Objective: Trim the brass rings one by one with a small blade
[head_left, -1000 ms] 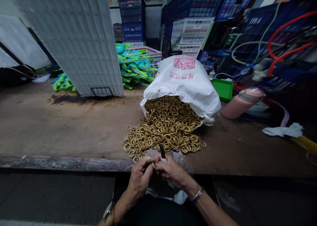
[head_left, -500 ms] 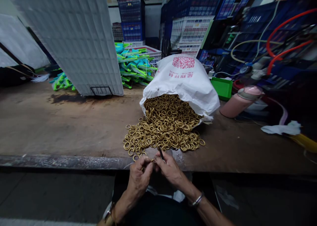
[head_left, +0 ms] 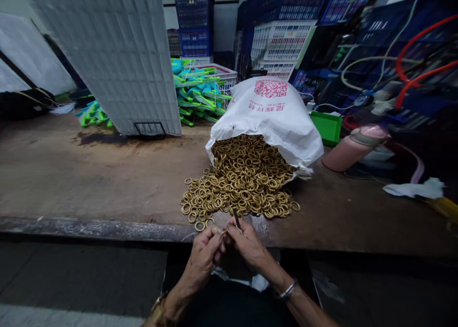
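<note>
My left hand (head_left: 204,254) is at the table's front edge, its fingers pinched on a small gold-coloured ring (head_left: 224,231), mostly hidden by the fingertips. Close beside it, my right hand (head_left: 251,248) is closed round a thin dark tool (head_left: 236,218) whose end sticks up past the fingers; its kind is not clear. The fingertips of both hands meet at the ring. Just beyond them lies a heap of gold-coloured rings (head_left: 236,193), spilling from the mouth of a white sack (head_left: 282,121) that lies on its side. A loose ring (head_left: 199,226) rests near my left hand.
A tall grey ribbed panel (head_left: 143,69) stands on the wooden table (head_left: 89,184) at the left. Green and turquoise plastic pieces (head_left: 200,98) are piled behind. To the right are a pink bottle (head_left: 352,150), a green tray (head_left: 326,126) and orange hoses (head_left: 411,74). Crates (head_left: 282,38) are stacked at the back.
The view has shifted slightly, so the table's things appear a little to the right. My hands stay together at the ring, with small movements of the fingers.
</note>
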`<action>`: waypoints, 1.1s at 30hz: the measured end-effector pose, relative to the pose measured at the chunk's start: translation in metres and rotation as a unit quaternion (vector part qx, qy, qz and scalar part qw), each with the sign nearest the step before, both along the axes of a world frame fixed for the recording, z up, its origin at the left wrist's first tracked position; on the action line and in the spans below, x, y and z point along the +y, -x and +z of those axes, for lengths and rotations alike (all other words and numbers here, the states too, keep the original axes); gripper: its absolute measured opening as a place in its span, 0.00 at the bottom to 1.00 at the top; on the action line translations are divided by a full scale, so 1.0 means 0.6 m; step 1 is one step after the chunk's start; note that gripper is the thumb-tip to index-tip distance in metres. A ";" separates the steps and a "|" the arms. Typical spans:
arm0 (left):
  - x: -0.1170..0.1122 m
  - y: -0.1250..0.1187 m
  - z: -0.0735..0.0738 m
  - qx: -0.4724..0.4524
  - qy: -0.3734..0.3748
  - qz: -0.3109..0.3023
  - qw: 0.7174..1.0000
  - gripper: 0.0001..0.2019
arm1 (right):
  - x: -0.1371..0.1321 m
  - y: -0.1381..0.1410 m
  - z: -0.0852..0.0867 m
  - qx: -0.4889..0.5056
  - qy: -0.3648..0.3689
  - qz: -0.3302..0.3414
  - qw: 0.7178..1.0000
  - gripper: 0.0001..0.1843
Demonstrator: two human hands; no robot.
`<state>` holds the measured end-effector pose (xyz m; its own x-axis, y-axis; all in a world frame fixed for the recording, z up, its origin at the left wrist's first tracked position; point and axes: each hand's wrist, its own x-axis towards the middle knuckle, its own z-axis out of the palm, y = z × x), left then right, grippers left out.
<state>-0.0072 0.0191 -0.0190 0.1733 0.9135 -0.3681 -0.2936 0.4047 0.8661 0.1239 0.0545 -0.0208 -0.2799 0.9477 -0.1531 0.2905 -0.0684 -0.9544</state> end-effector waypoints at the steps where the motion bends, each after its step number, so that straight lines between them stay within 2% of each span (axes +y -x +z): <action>1: 0.000 0.000 0.000 -0.003 0.000 0.004 1.000 0.14 | 0.000 -0.002 -0.001 -0.022 -0.012 -0.006 1.000 0.12; 3: 0.001 0.001 0.000 -0.005 -0.001 0.012 1.000 0.14 | -0.003 -0.006 -0.004 -0.098 -0.054 0.001 0.994 0.11; 6: 0.000 0.002 0.001 -0.007 -0.006 0.017 1.000 0.14 | -0.011 -0.009 -0.004 -0.216 -0.111 0.060 0.968 0.08; 9: 0.000 0.002 0.001 -0.004 -0.007 0.017 1.000 0.15 | -0.018 -0.006 0.001 -0.295 -0.121 0.104 0.942 0.15; 14: 0.001 0.002 -0.001 0.054 -0.042 0.034 0.997 0.17 | -0.022 -0.003 0.003 -0.370 -0.131 0.139 0.909 0.17; 18: -0.009 0.002 0.009 0.084 -0.054 0.025 0.995 0.16 | -0.018 -0.014 -0.004 -0.435 -0.129 0.122 0.883 0.20; 21: -0.025 0.006 0.022 0.075 -0.059 -0.045 0.994 0.14 | -0.005 -0.032 -0.008 -0.459 -0.103 0.087 0.878 0.17; 24: -0.037 0.007 0.020 0.029 -0.010 -0.144 0.989 0.13 | 0.007 -0.044 -0.008 -0.380 -0.120 0.043 0.916 0.10; 26: -0.039 0.005 0.005 -0.007 0.057 -0.173 0.983 0.13 | 0.010 -0.042 -0.006 -0.276 -0.108 -0.001 0.955 0.06; 29: -0.038 -0.004 -0.033 -0.032 0.152 -0.164 0.974 0.12 | 0.006 -0.030 -0.003 -0.087 -0.007 -0.040 0.995 0.12; 31: -0.035 -0.011 -0.061 -0.043 0.191 -0.137 0.971 0.11 | -0.001 -0.023 -0.003 0.024 0.086 -0.041 0.995 0.15; 33: -0.031 -0.018 -0.087 -0.049 0.225 -0.092 0.969 0.10 | -0.008 -0.020 -0.006 0.104 0.155 -0.040 0.982 0.18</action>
<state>0.0037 0.0004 -0.0712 0.3715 0.6155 -0.6951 -0.2523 0.7874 0.5624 0.1361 0.0498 -0.0241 -0.2619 0.8854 -0.3841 0.0724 -0.3788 -0.9226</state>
